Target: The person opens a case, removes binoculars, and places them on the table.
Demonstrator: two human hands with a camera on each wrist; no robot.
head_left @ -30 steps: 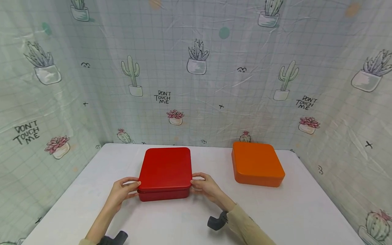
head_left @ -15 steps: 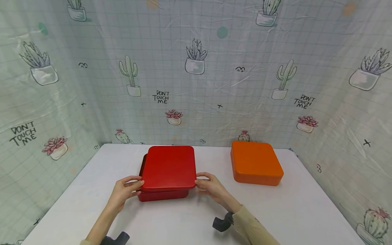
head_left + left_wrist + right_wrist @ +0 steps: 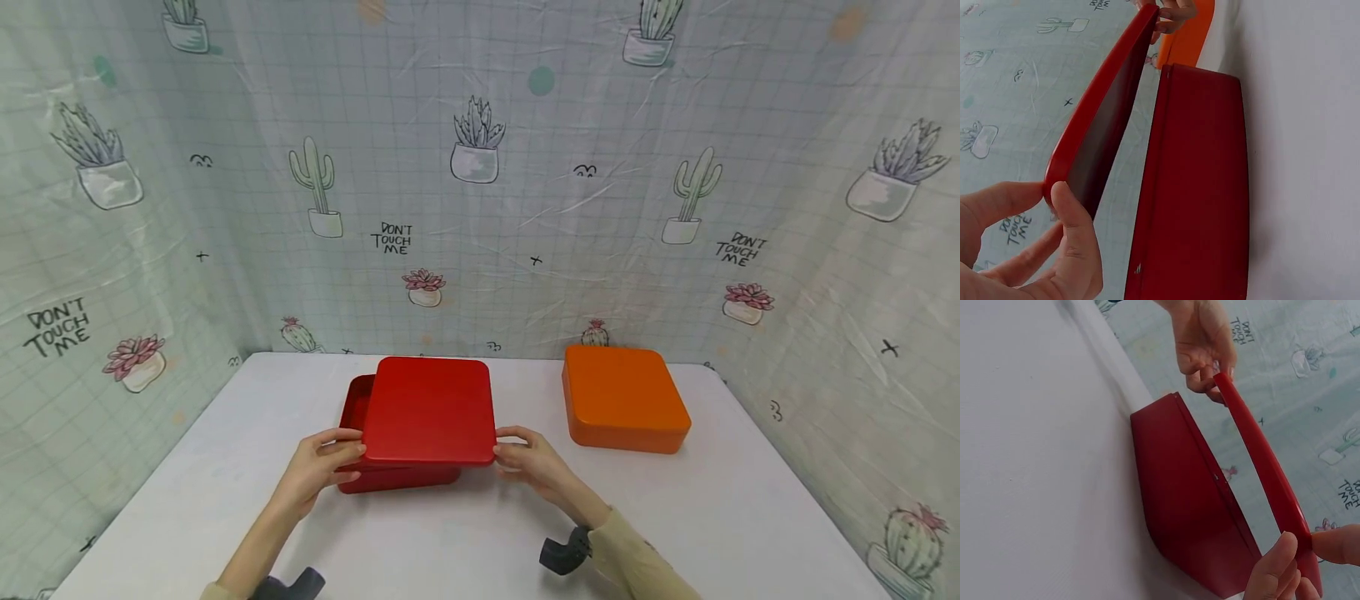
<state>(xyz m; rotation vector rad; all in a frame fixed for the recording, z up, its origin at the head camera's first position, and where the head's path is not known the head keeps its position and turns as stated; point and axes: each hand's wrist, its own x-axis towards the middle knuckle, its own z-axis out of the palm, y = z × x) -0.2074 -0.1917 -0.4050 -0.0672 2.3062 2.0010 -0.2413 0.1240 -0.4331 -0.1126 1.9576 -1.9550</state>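
A square red lid [image 3: 431, 408] is held up between both hands, above and to the right of its red box base [image 3: 397, 478]. My left hand [image 3: 322, 468] pinches the lid's left edge near its front corner. At the opposite edge, my right hand [image 3: 542, 468] pinches the lid between thumb and fingers. Both wrist views show a gap between the lid [image 3: 1094, 125] and the base [image 3: 1179, 487], which stands on the table. A strip of the base's inside shows at its left; the lid covers the rest in the head view.
An orange box [image 3: 626, 400] with rounded corners stands at the back right of the white table [image 3: 675, 517]. Behind and at both sides hangs a curtain [image 3: 510, 217] printed with cacti. A dark wrist strap piece [image 3: 566, 550] hangs at the right sleeve.
Both hands have lifted the red lid off its base and carried it to the right, uncovering a strip of the base's inside at the left. The base and orange box stay put.
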